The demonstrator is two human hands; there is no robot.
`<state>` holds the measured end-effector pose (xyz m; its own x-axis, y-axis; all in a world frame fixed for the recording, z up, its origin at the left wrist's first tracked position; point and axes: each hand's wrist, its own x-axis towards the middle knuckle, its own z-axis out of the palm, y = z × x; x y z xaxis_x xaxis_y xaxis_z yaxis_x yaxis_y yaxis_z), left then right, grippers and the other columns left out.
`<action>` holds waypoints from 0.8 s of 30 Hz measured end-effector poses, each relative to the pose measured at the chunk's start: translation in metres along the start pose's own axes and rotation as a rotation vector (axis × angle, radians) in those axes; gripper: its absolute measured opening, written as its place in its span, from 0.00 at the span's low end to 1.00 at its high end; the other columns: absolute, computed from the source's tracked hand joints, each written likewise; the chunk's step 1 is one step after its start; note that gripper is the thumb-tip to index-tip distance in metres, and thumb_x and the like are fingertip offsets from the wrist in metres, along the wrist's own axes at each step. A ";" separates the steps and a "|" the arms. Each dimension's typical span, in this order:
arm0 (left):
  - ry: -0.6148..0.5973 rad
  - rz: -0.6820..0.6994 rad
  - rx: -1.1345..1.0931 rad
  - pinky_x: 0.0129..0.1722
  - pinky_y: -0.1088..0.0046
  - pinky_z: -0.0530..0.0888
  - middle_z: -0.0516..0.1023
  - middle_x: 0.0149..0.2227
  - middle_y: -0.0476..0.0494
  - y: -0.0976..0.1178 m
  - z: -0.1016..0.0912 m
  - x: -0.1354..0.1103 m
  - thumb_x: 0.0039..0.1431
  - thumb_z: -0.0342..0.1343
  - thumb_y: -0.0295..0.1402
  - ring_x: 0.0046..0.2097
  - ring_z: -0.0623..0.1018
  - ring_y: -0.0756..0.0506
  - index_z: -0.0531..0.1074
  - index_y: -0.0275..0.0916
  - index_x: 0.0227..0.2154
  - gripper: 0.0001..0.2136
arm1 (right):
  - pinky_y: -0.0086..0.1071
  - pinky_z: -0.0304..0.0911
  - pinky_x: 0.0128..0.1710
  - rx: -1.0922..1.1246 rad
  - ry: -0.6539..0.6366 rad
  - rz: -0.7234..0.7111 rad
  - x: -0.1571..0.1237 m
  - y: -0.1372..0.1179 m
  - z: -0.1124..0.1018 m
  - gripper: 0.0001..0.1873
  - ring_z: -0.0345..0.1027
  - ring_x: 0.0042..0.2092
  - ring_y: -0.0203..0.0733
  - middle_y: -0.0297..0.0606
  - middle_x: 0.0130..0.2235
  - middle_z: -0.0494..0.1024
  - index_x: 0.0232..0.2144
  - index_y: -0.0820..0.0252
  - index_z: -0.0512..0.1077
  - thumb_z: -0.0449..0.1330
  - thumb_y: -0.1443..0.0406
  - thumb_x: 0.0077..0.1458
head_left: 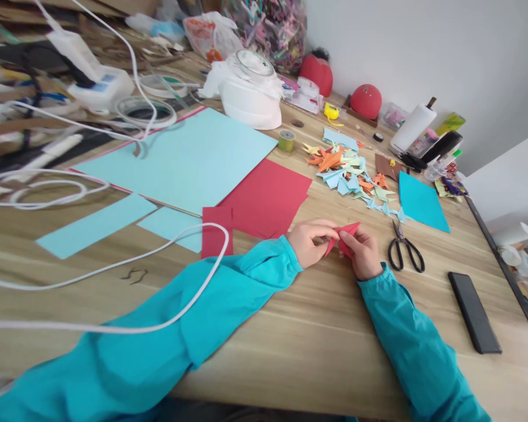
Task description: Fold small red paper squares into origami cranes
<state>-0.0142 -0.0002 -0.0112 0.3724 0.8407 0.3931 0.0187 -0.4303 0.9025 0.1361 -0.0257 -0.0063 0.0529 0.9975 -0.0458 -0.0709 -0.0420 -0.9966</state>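
Red folded paper [344, 235], creased into a small pointed shape, sits between both hands just above the wooden table [299, 328]. The left hand [310, 243] closes its fingers narrowly on the paper's left edge, and the right hand [364, 253] pinches the right side, so the two hands almost touch around it. Both arms wear turquoise sleeves.

Just right of the right hand lie black-handled scissors [405, 251], closed, handles toward the person. Farther right and nearer the person a dark phone [474, 312] lies flat, face up. Beyond the right hand rests a teal sheet [420, 202], and beside it, farther from the hands, a pile of small folded paper figures [352, 173] in orange, pale blue and green.

Just beyond the left hand a large red sheet [268, 196] lies flat, with a smaller red piece [215, 231] to its left. Farther left and beyond, a big light blue sheet [189, 158] partly lies over the red sheet. A white cable [158, 252] loops across the table to the left of the left hand and crosses the left sleeve. Well beyond the hands stand a green tape roll [286, 139] and a white pot [249, 97]
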 end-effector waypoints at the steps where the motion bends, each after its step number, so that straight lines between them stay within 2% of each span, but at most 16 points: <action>1: 0.000 0.016 0.001 0.38 0.74 0.75 0.76 0.41 0.40 -0.001 0.000 0.000 0.46 0.56 0.26 0.40 0.76 0.47 0.77 0.39 0.28 0.06 | 0.26 0.56 0.15 0.000 0.009 -0.012 0.000 0.001 0.000 0.12 0.59 0.17 0.31 0.30 0.18 0.71 0.27 0.62 0.72 0.64 0.58 0.43; 5: 0.007 0.060 0.023 0.37 0.74 0.75 0.76 0.40 0.40 -0.005 0.002 -0.001 0.48 0.57 0.29 0.39 0.76 0.47 0.77 0.40 0.29 0.06 | 0.25 0.56 0.15 0.048 0.047 -0.032 0.000 0.004 0.000 0.10 0.59 0.16 0.30 0.30 0.18 0.72 0.25 0.61 0.71 0.64 0.59 0.44; 8: 0.008 0.085 0.035 0.40 0.73 0.74 0.77 0.39 0.40 -0.006 0.002 -0.001 0.49 0.57 0.29 0.40 0.76 0.47 0.78 0.40 0.29 0.06 | 0.25 0.56 0.15 0.041 0.018 -0.008 0.001 0.003 -0.002 0.10 0.60 0.16 0.31 0.31 0.18 0.72 0.24 0.62 0.72 0.64 0.59 0.44; 13: 0.016 0.026 -0.034 0.40 0.72 0.75 0.78 0.37 0.41 -0.001 0.001 0.000 0.47 0.59 0.30 0.38 0.77 0.46 0.78 0.40 0.27 0.04 | 0.25 0.53 0.14 0.002 -0.013 0.024 0.000 0.001 -0.003 0.10 0.59 0.16 0.31 0.32 0.17 0.72 0.25 0.62 0.74 0.64 0.60 0.45; 18: 0.103 -0.136 -0.149 0.38 0.73 0.75 0.79 0.34 0.41 0.006 0.004 0.002 0.45 0.61 0.31 0.36 0.78 0.46 0.77 0.37 0.25 0.04 | 0.26 0.49 0.15 0.045 0.007 -0.006 -0.001 0.001 -0.002 0.09 0.57 0.16 0.31 0.31 0.15 0.69 0.22 0.62 0.74 0.64 0.61 0.45; 22: 0.159 -0.356 -0.252 0.32 0.71 0.76 0.79 0.26 0.43 0.008 0.007 0.004 0.41 0.62 0.33 0.28 0.77 0.47 0.75 0.34 0.24 0.07 | 0.26 0.46 0.15 0.053 -0.015 -0.029 -0.001 0.004 -0.002 0.09 0.56 0.17 0.30 0.31 0.16 0.68 0.24 0.63 0.75 0.63 0.61 0.45; 24: 0.161 -0.417 -0.327 0.29 0.72 0.75 0.77 0.22 0.45 0.009 0.007 0.006 0.40 0.63 0.33 0.25 0.76 0.48 0.74 0.33 0.23 0.08 | 0.26 0.46 0.16 0.053 -0.020 -0.042 0.000 0.005 -0.003 0.08 0.56 0.18 0.30 0.31 0.17 0.69 0.25 0.63 0.74 0.64 0.62 0.45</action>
<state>-0.0055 -0.0015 -0.0023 0.2480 0.9687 -0.0103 -0.1642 0.0526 0.9850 0.1382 -0.0264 -0.0114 0.0374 0.9993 -0.0019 -0.1216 0.0027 -0.9926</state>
